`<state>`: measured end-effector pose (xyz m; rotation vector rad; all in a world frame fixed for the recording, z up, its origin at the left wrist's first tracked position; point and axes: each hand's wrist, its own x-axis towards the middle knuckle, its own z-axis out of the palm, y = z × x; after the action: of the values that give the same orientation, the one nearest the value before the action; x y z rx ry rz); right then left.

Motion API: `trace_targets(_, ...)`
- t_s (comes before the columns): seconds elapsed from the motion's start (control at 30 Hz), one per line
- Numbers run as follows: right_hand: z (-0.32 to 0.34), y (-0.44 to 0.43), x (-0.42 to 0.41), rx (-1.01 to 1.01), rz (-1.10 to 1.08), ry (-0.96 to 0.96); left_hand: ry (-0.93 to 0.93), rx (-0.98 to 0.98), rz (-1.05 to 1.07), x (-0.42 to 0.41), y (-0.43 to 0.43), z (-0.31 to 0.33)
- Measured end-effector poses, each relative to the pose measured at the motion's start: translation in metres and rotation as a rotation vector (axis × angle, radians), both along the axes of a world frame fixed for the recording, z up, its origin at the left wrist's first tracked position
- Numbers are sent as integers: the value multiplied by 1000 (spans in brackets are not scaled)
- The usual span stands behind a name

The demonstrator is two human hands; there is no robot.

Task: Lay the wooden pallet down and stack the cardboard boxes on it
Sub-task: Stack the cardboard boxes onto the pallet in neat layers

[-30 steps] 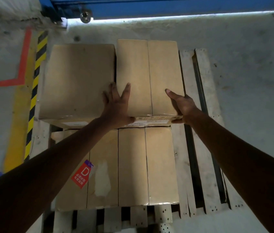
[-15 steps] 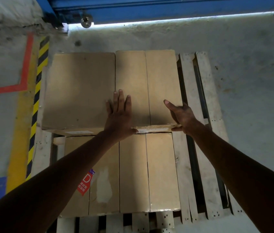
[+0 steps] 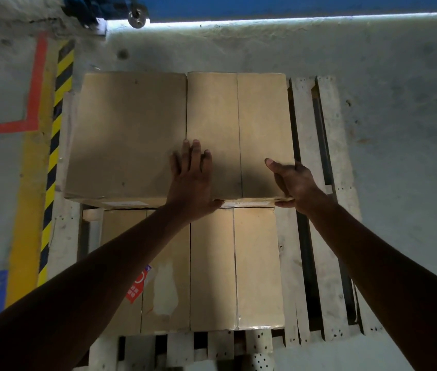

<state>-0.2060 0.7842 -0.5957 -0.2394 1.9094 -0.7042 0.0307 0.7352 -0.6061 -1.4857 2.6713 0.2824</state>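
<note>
1. Moved: upper right box [image 3: 238,129] has slid level with upper left box [image 3: 126,135] and touches it.
2. Left hand [image 3: 190,188] lies flat on its top, fingers straight and close together.
3. Right hand [image 3: 295,183] cups its near right corner, thumb on top.
4. Lower boxes [image 3: 238,263] sit just in front, on the wooden pallet [image 3: 329,236].

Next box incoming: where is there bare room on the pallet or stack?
The wooden pallet's bare slats right of the boxes form a narrow free strip. The tops of the lower near brown cardboard boxes are bare too. Crowded: the far right cardboard box, with the left hand flat on it and the right hand gripping its near corner.
</note>
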Motion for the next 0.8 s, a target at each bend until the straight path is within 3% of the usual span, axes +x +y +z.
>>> trace_targets(0.2,-5,-3,-3,46,-42,-28,-3,-3,-12,-2,1,-4)
trace_targets(0.33,13,0,1,108,47,13,-70,86,8,-6,2,5)
trace_targets(0.47,32,17,15,-1,160,219,-47,207,24,-7,2,23)
trace_targets(0.63,62,84,35,-165,359,539,312,263,165,14,33,70)
trace_targets(0.8,122,165,68,-215,541,772,359,288,244,72,104,118)
